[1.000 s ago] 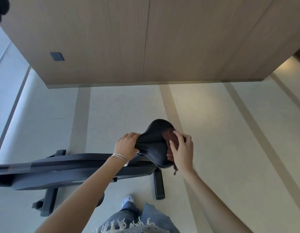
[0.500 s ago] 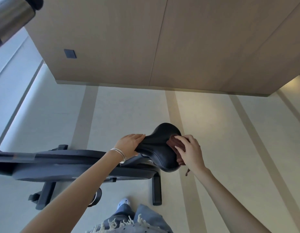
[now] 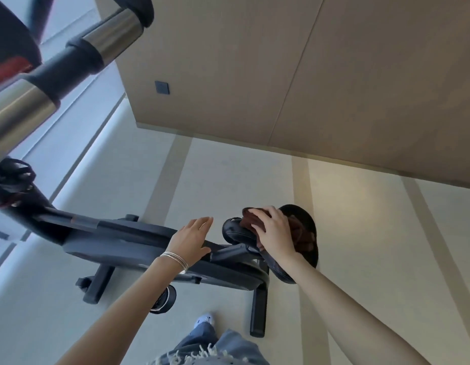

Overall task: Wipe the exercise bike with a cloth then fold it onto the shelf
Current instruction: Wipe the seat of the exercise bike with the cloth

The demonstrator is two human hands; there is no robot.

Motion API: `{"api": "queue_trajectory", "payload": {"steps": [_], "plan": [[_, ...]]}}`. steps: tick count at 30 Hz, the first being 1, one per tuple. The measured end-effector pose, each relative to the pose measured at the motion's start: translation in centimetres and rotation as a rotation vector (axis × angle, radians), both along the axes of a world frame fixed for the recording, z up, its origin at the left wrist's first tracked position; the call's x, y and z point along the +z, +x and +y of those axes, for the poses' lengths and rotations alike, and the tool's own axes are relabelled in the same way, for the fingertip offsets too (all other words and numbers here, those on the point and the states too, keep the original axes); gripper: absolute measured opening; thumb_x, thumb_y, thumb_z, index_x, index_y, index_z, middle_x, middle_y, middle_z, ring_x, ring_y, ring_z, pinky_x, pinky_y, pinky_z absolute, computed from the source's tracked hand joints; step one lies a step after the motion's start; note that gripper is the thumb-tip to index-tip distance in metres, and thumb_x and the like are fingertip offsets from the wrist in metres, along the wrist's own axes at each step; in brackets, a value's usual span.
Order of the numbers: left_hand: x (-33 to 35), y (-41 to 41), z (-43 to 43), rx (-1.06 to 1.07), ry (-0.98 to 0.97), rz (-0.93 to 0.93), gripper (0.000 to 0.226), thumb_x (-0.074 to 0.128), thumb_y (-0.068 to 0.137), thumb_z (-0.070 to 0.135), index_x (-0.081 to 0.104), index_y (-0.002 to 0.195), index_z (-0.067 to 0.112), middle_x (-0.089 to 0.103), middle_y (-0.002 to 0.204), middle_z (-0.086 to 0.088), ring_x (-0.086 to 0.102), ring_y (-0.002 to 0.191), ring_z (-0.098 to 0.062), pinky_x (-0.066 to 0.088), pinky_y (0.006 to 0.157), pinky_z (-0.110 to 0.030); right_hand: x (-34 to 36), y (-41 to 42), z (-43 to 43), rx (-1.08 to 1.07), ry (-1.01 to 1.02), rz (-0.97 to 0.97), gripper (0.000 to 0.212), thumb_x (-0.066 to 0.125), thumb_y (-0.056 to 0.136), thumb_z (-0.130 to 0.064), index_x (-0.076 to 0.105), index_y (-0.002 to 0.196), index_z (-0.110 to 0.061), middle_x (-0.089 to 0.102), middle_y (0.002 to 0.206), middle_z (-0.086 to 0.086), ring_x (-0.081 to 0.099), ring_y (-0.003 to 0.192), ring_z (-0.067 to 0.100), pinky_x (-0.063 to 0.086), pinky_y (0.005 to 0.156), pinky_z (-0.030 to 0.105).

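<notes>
L hand point(image 3: 192, 239) is spread open w/ fingers loose, gripping nothing, hovering over the black frame point(image 3: 139, 239) of the exercise bike just short of the saddle nose; thin silver bangles point(image 3: 175, 260) ring its wrist. R hand point(image 3: 274, 234) lies palm-down on the dark red-brown cloth point(image 3: 302, 235), pressing it onto the black saddle point(image 3: 311, 225); cloth is bunched, partly under the fingers, spilling toward the saddle's wide end. Far left, close to cam, chrome-and-black handlebars point(image 3: 70, 56) cross the upper corner. Below, the bike's stabiliser feet point(image 3: 258, 309) rest on the pale striped floor point(image 3: 228, 175). A wood-panelled wall point(image 3: 255, 69) w/ a small dark square plate point(image 3: 162, 87) stands behind. Frayed jeans and a light shoe point(image 3: 204, 319) show at bottom.
</notes>
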State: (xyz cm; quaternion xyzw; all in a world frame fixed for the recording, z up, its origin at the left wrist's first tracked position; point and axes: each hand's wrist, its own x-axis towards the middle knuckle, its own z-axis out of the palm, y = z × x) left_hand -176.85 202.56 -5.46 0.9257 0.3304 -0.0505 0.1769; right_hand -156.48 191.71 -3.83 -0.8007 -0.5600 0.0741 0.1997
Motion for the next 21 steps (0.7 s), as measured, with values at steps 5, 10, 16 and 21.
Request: {"api": "queue_trajectory", "payload": {"steps": [5,10,16,21], "plan": [[0.2,-1.8,0.2,0.035,0.021,0.006,0.077,0.059,0.089,0.035,0.015,0.148,0.015,0.027,0.154,-0.003,0.031,0.138,-0.021,0.036,0.11,-0.033,0.8,-2.1,3.1,0.308,-0.094,-0.056,0.035,0.06,0.089,-0.018,0.059,0.124,-0.023,0.057,0.115,0.007,0.05,0.106,0.027,0.038,0.096,0.039],[0.7,-1.1,0.2,0.016,0.018,-0.02,0.077,0.06,0.089,0.034,0.016,0.148,0.015,0.028,0.153,-0.002,0.031,0.137,-0.021,0.039,0.106,-0.033,0.0,-1.3,-2.2,0.532,-0.035,-0.246,0.041,0.067,0.079,-0.006,0.063,0.114,-0.026,0.062,0.114,0.004,0.057,0.099,0.027,0.046,0.088,0.04],[0.9,2.1,-0.7,-0.101,0.003,-0.059,0.074,0.058,0.089,0.036,0.018,0.148,0.015,0.03,0.152,-0.003,0.032,0.137,-0.021,0.037,0.107,-0.035,-1.1,0.8,-10.4,0.569,-0.053,-0.422,0.041,0.074,0.071,-0.007,0.065,0.105,-0.029,0.066,0.108,-0.001,0.058,0.093,0.021,0.048,0.081,0.033],[0.6,4.0,-1.3,-0.162,-0.005,-0.065,0.071,0.056,0.09,0.036,0.02,0.147,0.014,0.031,0.151,-0.002,0.033,0.135,-0.021,0.039,0.104,-0.034,2.0,2.8,-13.4,0.324,-0.263,0.079,0.046,0.068,0.078,-0.007,0.065,0.105,-0.044,0.06,0.107,-0.014,0.056,0.096,0.009,0.041,0.088,0.024]]}}
